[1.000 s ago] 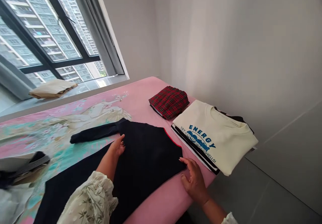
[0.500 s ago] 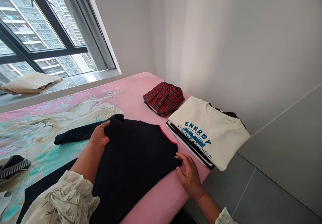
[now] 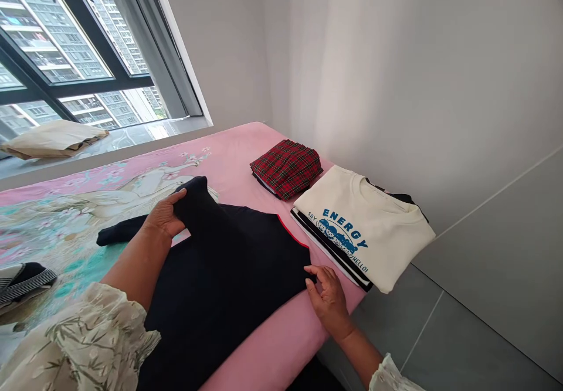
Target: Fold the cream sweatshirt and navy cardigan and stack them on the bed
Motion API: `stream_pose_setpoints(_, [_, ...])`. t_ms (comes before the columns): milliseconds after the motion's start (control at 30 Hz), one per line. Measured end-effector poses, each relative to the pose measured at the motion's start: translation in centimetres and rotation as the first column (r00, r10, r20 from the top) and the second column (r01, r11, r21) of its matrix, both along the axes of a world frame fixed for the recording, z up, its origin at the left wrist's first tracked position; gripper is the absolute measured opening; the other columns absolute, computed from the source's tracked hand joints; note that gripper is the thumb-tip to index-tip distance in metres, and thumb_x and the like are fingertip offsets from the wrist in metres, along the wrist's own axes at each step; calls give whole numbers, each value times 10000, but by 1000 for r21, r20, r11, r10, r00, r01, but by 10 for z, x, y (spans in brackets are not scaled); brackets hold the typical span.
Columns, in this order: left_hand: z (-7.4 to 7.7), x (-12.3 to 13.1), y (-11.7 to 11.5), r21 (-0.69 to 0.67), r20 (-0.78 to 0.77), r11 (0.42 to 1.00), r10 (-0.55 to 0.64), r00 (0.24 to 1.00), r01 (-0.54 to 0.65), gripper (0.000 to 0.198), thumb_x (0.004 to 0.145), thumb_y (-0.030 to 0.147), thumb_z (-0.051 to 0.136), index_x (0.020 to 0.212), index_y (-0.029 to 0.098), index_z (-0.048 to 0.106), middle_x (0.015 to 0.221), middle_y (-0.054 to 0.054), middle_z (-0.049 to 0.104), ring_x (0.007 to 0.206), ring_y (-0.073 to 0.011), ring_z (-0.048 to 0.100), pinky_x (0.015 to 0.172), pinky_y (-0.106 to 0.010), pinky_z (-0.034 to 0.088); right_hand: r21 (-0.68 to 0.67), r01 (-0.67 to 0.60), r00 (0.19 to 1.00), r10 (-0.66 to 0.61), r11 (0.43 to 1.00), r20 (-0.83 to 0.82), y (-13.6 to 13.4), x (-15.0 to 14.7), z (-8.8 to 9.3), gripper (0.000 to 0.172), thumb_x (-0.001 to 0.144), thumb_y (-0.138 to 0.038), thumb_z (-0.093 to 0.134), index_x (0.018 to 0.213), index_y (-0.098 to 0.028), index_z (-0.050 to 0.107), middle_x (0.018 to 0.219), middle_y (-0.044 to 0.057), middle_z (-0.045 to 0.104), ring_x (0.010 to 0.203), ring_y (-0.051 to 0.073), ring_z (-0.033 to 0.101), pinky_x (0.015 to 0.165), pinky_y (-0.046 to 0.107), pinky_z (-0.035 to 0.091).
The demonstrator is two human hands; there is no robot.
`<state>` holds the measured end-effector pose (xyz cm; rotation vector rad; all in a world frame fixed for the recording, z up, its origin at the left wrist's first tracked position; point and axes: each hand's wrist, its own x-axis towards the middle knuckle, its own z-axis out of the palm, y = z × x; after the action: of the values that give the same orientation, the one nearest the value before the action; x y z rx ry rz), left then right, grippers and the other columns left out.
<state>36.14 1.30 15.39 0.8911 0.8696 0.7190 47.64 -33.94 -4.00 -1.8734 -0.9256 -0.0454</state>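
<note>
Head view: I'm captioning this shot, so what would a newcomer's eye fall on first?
Probably the cream shirt with its blue ENERGY print, atop a folded stack at the right edge of the pink sheet. Next, perhaps, the red plaid bundle just beyond it. Then the dark garment spread in front, one part raised in the left hand, the right hand at its edge.

Bedroom: pink bed point(image 3: 237, 145), window point(image 3: 94, 30)

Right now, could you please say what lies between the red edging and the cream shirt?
The head view shows pink sheet, then black and white clothes beneath the shirt.
</note>
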Motion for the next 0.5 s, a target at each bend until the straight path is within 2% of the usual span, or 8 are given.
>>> stream_pose_setpoints(100, [4,-2,-2,1,8,1000,-6,1000,6,244,763,153,552,987,97,631,824,-90,699,761,-224,666,675,-391,573,85,-9,999,5,996,50,-3,-11,12,263,871,-182,467,1128,-207,519,1116,84,582,1101,225,512,967,455,422])
stream_pose_setpoints(133, [5,-2,-3,-1,5,1000,-7,1000,7,246,757,153,557,983,93,633,821,-94,698,756,-225,667,674,-388,573,98,-67,994,58,993,91,-3,-18,19,275,871,-165,458,1138,-209,512,1161,81,570,1164,223,477,1016,470,378])
stream_pose_setpoints(200, [5,-2,-4,-6,2,1000,-18,1000,18,251,745,151,563,975,82,636,827,-107,696,756,-233,669,675,-386,572,41,-289,943,277,957,183,-1,-36,38,299,869,-125,435,1143,-216,514,1234,57,551,1269,207,390,1093,476,283])
stream_pose_setpoints(267, [9,-3,-8,-12,2,1000,-22,1000,22,260,737,159,571,976,79,637,850,-123,696,771,-249,670,685,-400,569,-101,-530,816,539,842,207,7,-56,56,314,882,-127,412,1161,-222,518,1286,26,533,1322,176,325,1128,438,233])
stream_pose_setpoints(333, [16,-5,-14,-11,14,1000,-26,1000,27,279,727,173,592,989,90,638,895,-131,696,805,-260,668,715,-416,565,-233,-686,671,723,690,164,20,-73,68,326,916,-187,387,1221,-221,497,1359,8,480,1351,153,275,1142,392,211])
stream_pose_setpoints(433, [35,-16,-31,26,29,995,-94,995,93,303,709,188,626,1000,107,644,965,-132,693,885,-275,656,787,-438,547,-352,-780,513,851,517,112,43,-88,70,390,949,-338,364,1310,-211,439,1439,13,387,1377,150,211,1156,365,154])
stream_pose_setpoints(500, [49,-31,-46,80,19,983,-167,986,165,289,703,187,626,976,101,656,968,-125,694,917,-277,647,824,-439,532,-413,-791,453,886,452,101,56,-91,65,483,945,-421,356,1367,-188,378,1472,39,326,1389,160,173,1161,366,119])
